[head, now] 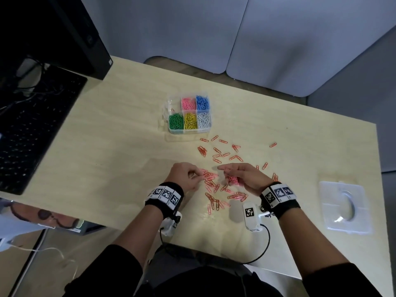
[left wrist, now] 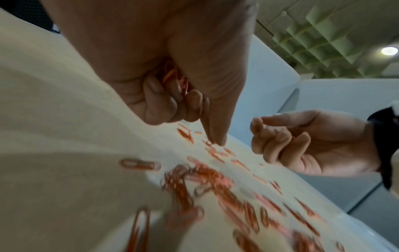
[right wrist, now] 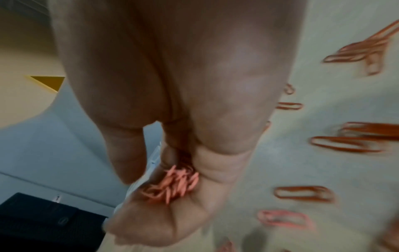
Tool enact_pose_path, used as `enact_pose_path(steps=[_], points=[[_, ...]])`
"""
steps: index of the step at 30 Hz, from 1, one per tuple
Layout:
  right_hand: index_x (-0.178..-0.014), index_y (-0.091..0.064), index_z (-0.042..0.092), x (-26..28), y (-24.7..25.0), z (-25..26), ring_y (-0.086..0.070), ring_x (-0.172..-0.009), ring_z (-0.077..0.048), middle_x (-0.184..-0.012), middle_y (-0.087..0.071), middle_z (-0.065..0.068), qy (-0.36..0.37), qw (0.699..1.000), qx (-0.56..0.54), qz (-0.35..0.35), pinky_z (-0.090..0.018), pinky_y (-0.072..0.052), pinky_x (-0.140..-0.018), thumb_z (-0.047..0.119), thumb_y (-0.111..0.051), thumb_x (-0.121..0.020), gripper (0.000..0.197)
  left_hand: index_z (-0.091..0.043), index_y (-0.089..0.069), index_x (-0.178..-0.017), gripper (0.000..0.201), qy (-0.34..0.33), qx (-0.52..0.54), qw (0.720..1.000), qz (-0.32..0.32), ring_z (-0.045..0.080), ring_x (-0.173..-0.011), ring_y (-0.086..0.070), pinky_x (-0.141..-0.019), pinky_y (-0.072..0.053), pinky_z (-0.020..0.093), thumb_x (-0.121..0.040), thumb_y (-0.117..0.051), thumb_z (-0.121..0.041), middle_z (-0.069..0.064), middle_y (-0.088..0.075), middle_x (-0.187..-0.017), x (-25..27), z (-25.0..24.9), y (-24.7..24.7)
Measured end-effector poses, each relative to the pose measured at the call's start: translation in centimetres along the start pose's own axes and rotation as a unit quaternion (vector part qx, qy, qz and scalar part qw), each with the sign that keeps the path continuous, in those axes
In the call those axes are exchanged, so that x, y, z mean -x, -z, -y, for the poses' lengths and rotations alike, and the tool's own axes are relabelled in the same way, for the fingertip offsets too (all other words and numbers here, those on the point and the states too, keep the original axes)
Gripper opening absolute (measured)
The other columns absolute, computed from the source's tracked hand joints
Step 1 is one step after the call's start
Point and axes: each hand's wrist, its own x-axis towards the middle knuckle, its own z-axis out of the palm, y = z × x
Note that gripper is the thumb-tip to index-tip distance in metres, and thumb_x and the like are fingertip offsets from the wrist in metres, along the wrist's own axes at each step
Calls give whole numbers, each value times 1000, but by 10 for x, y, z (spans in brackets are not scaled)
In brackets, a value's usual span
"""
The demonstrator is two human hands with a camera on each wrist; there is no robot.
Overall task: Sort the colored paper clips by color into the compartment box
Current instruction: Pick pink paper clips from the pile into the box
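Observation:
The clear compartment box (head: 171,101) holds pink, blue, green, yellow and white clips in separate cells; its back left cell has a single orange clip. Loose orange and pink paper clips (head: 216,155) lie scattered between the box and my hands. My left hand (head: 198,175) grips a few orange clips (left wrist: 175,80) in curled fingers, while one fingertip (left wrist: 217,139) touches the table among the clips. Just to its right, my right hand (head: 227,172) cups a bunch of pink clips (right wrist: 172,184) in its palm with fingers curled round them.
A black keyboard (head: 32,125) and a dark computer case (head: 85,39) stand at the left. A clear plastic lid (head: 345,209) lies near the table's right edge. Grey partition panels (head: 278,39) rise behind the table.

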Motion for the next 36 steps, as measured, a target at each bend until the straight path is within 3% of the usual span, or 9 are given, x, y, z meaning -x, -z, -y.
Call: enact_pose_path(steps=[2,5,11,17,20,23,27,33,36], points=[[-105,-66,-2,-5,-5,16,-60,-63,-17,-78,-65,-11,-32,999,-30,9,-21,-50,-54,8,-46,-102,23,-18,-78,-75,7,25,23,999,17,-5,-57,-54,-57,-40,8,-73,-84,-21,-14,-65,-65,-4,-2,9],[-92,-67,3,-24,-9,44,-53,-62,-14,-75,-64,-5,-42,999,28,-8,-21,-44,-52,22,-51,-102,26,-19,-76,-73,7,41,31,999,9,3,-57,-52,-58,-45,14,-76,-82,-22,-10,-63,-63,-15,-8,25],[-106,-70,4,-85,-17,122,-55,-67,-14,-81,-65,-8,41,978,169,-116,-22,-50,-64,7,-58,-96,15,-16,-64,-92,5,28,45,993,-107,6,-60,-46,-52,-36,9,-92,-65,-21,-5,-54,-71,-63,-41,72],[-116,-69,7,-168,-51,178,-68,-90,-20,-107,-71,-11,85,941,280,-169,-32,-56,-90,0,-58,-92,28,-14,-64,-81,7,48,-17,980,-192,12,-53,-48,-53,-38,21,-87,-65,-16,-6,-52,-58,-139,-55,118],[-130,-61,9,-196,-62,190,-61,-118,-22,-131,-63,-11,62,911,376,-155,-35,-47,-105,5,-56,-92,39,-16,-65,-77,9,70,-55,979,-185,18,-67,-58,-62,-46,24,-86,-67,-15,-2,-60,-71,-167,-59,125],[-138,-52,8,-206,-61,190,-57,-124,-24,-140,-56,-13,32,922,360,-138,-37,-47,-106,-4,-53,-89,51,-14,-71,-82,6,80,-99,978,-165,24,-80,-65,-69,-51,28,-86,-67,-12,5,-69,-84,-186,-65,124],[-134,-54,4,-186,-47,188,-64,-109,-32,-123,-64,-19,59,958,246,-132,-45,-52,-99,-11,-46,-90,47,-9,-76,-86,12,61,-171,976,-119,28,-86,-69,-78,-56,29,-84,-65,-9,8,-72,-91,-205,-73,118],[-112,-62,5,-133,-4,176,-63,-95,-28,-102,-65,-18,95,973,120,-171,-38,-54,-95,-12,-41,-94,32,-3,-71,-86,11,48,-187,980,-43,32,-88,-68,-81,-58,33,-81,-61,-2,12,-70,-87,-218,-84,115],[-109,-64,6,-117,16,159,-64,-95,-27,-101,-66,-17,94,971,110,-188,-37,-55,-92,-13,-40,-94,34,-8,-67,-111,37,26,-162,986,1,27,-106,-64,-89,-55,34,-76,-68,6,11,-68,-110,-217,-77,111]])
